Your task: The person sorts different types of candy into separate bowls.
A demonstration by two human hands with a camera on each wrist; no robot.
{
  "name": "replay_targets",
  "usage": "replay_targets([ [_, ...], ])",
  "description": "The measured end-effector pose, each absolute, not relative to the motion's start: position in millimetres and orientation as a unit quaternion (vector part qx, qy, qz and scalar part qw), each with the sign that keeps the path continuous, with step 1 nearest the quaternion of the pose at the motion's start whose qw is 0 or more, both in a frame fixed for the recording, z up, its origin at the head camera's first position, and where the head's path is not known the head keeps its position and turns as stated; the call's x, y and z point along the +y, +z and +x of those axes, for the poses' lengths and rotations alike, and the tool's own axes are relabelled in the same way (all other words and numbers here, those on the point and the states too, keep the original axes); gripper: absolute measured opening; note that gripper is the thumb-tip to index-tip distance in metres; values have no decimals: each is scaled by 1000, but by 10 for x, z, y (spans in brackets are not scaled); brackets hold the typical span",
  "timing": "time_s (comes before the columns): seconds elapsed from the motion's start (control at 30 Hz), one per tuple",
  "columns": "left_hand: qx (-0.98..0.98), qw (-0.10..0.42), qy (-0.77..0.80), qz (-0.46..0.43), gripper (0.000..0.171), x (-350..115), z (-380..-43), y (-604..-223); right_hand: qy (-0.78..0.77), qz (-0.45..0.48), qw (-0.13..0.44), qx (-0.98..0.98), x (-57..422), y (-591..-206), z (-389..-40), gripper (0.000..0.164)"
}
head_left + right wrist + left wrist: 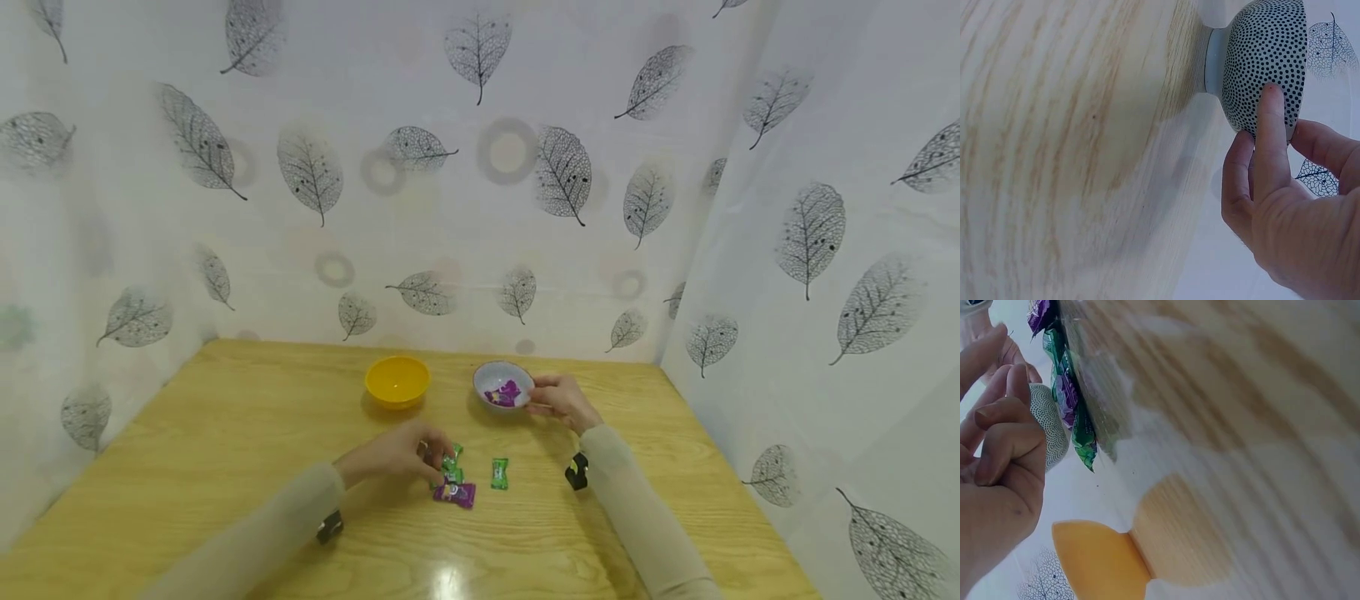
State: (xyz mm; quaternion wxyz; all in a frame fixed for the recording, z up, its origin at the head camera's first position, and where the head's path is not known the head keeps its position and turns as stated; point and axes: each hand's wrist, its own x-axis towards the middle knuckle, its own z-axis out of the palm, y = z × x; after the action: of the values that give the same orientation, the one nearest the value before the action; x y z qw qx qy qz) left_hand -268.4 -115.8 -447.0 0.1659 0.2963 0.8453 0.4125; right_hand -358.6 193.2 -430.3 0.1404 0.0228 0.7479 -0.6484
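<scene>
Your right hand (561,402) pinches the round, black-dotted white bowl (1260,56) at four o'clock; your left hand (396,454), loosely curled, fingertips parted (seemingly empty), should pinch one glossy green-wrapped candy (454,476).

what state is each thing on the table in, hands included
Yellow bowl, upright, untouched
Dotted bowl, upright, purple-wrapped candy inside
Lone green candy, wrapped, lying on the table
Green candies, clustered, partly hidden by the left hand
Loose purple candy, wrapped, in that cluster
Left hand, fingers bent, grip unclear
Right hand, holding the dotted bowl
</scene>
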Motion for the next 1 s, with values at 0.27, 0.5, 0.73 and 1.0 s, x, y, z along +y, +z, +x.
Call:
replay_targets([
  [0.27,844,206,391,304,27,-1106,-2636,-4478,-647,18,141,749,1929,-4266,-3556,45],
  [0.5,858,198,359,309,25,-1025,-2629,-4515,-648,23,143,748,1916,-4283,-3560,46],
  [0.73,873,188,328,307,24,-967,-2613,-4505,-650,16,140,746,1919,-4281,-3555,46],
  [1.0,879,168,319,312,20,-908,-2635,-4497,-654,10,135,745,1933,-4287,-3554,48],
])
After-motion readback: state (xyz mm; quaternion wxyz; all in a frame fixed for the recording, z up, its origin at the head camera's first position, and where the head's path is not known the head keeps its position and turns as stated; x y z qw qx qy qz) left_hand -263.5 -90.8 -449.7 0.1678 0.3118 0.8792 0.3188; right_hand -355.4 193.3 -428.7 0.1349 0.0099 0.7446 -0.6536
